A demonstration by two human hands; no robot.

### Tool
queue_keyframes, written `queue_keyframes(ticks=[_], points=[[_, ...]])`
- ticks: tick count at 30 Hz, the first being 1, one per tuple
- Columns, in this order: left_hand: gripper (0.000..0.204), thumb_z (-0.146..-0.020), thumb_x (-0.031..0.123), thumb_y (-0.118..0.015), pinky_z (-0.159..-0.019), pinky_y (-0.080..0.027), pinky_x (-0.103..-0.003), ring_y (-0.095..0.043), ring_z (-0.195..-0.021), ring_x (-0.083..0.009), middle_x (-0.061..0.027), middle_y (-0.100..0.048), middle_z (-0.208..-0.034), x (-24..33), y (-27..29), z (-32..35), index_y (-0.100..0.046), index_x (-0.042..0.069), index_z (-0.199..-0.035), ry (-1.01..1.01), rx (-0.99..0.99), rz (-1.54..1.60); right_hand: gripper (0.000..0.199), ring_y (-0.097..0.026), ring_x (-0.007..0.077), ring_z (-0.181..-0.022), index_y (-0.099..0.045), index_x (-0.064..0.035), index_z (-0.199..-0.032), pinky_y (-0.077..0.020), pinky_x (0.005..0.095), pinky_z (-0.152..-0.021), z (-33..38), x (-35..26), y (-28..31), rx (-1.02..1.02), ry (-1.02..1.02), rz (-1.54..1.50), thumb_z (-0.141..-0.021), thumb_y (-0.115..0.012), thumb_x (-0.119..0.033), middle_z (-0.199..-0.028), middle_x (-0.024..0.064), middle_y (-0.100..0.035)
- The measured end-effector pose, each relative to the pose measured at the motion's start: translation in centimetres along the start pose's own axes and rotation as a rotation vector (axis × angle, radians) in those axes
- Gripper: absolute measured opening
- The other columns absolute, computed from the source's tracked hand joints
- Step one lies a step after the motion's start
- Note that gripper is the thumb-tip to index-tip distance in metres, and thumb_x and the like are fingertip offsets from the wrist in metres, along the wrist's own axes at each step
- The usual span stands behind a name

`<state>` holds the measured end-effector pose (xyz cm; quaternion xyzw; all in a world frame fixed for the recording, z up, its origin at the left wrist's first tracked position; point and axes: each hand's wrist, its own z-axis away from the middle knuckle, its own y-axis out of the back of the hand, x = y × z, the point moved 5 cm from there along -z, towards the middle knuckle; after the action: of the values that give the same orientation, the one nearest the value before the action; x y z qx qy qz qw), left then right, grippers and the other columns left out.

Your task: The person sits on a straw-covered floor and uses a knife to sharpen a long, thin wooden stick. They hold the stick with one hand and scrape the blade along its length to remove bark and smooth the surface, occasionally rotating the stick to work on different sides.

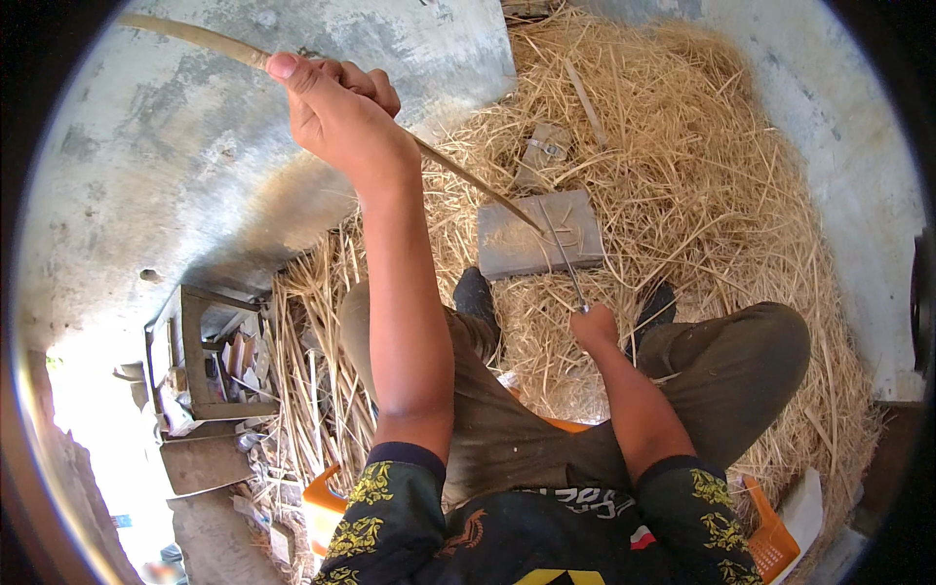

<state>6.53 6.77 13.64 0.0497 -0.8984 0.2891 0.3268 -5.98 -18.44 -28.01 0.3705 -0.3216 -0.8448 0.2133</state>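
Left hand (pixel 336 112) raised, fingers clenched round long thin tan bamboo strip (pixel 458 174). Right hand (pixel 593 327) fisted on slim metal blade (pixel 564 255), tip meeting strip over grey flat block's (pixel 517 249) top edge, straw (pixel 702 195) around.

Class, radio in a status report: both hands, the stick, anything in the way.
Left hand raised, gripping long thin stick. Right hand shut on slim blade, tip meeting stick's lower end over grey block. Straw all round; nothing blocking.
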Motion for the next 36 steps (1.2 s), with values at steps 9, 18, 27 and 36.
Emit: queue_keyframes(ticks=[9,18,27,36], points=[[0.053,-0.104,0.055,-0.037,-0.045,-0.017,-0.030,-0.018,-0.051,-0.0120,0.0020,-0.022,-0.061,-0.3,1.5,-0.5,-0.032,0.010,-0.076,0.049,0.017,-0.053,0.037,-0.069,0.0390,-0.075,-0.069,0.0045,-0.082,-0.0514,0.0450,-0.066,0.3,-3.6,1.2,0.076,0.187,-0.223,-0.080,-0.069,-0.032,-0.079,0.0224,-0.069],[0.059,-0.099,0.062,-0.043,-0.041,-0.016,-0.026,-0.018,-0.045,-0.0071,0.0039,-0.021,-0.054,0.3,-1.1,0.4,-0.029,0.013,-0.070,0.064,-0.040,0.032,0.034,-0.068,0.0409,-0.074,-0.068,0.0056,-0.080,-0.0514,0.0482,-0.068,-1.3,0.4,-1.5,0.046,0.053,-0.023,-0.079,-0.066,-0.028,-0.078,0.0250,-0.068],[0.055,-0.099,0.061,-0.044,-0.044,-0.016,-0.029,-0.019,-0.050,-0.0108,0.0020,-0.022,-0.061,-0.1,0.0,0.4,-0.034,0.011,-0.079,0.023,-0.061,-0.004,0.032,-0.068,0.0429,-0.075,-0.070,0.0035,-0.083,-0.0516,0.0470,-0.069,4.1,-12.1,3.8,-0.019,0.398,-0.326,-0.080,-0.066,-0.028,-0.074,0.0247,-0.067],[0.056,-0.100,0.059,-0.044,-0.042,-0.017,-0.027,-0.019,-0.047,-0.0086,0.0030,-0.023,-0.057,1.3,-1.0,2.0,-0.033,0.011,-0.075,0.060,-0.033,0.033,0.033,-0.063,0.0342,-0.058,-0.064,0.0070,-0.072,-0.0477,0.0447,-0.060,0.1,-8.4,0.8,0.040,0.396,-0.294,-0.079,-0.064,-0.025,-0.062,0.0215,-0.063]])
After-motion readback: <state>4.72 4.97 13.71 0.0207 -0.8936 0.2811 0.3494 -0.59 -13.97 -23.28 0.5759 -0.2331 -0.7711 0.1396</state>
